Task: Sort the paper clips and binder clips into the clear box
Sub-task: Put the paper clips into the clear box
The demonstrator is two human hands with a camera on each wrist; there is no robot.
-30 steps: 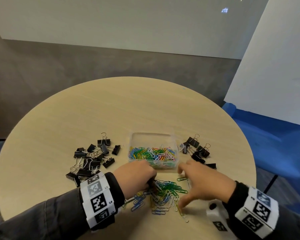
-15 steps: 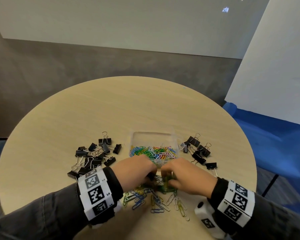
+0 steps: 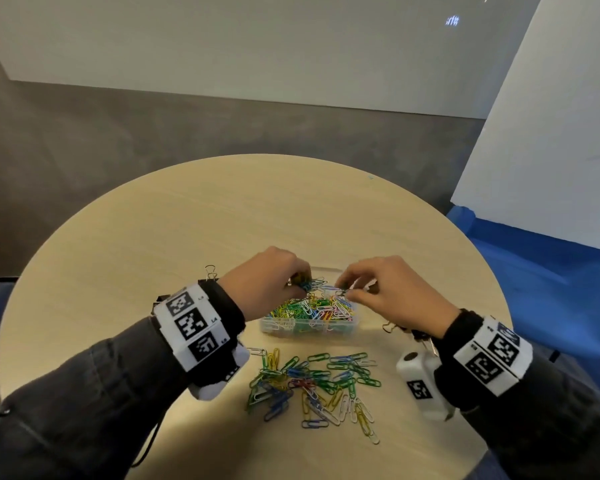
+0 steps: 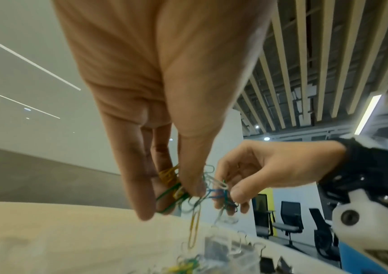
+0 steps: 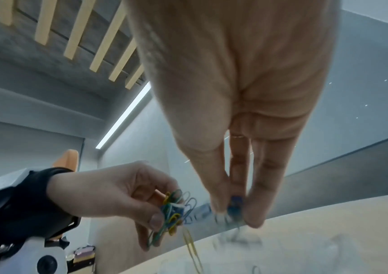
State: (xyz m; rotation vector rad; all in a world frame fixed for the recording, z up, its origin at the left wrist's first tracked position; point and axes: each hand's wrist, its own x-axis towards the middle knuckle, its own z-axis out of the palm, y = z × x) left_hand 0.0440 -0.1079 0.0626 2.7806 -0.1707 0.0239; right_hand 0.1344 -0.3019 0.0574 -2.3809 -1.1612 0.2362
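Fingers point(image 4: 189, 183) of the left hand point(image 3: 267, 282) and right hand point(image 3: 392, 292) pinch small bunches of paper clips point(image 4: 179, 191) over the clear box point(image 3: 309, 323), so drop them, then grab the pile point(image 3: 312, 386) at 6 o'clock.

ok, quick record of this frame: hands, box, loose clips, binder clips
left hand: pinches a bunch of coloured paper clips above the clear box
right hand: pinches a few paper clips above the box
clear box: on the table, holds coloured paper clips
loose paper clips: scattered on the table, near side of the box
binder clips: mostly hidden behind the wrists
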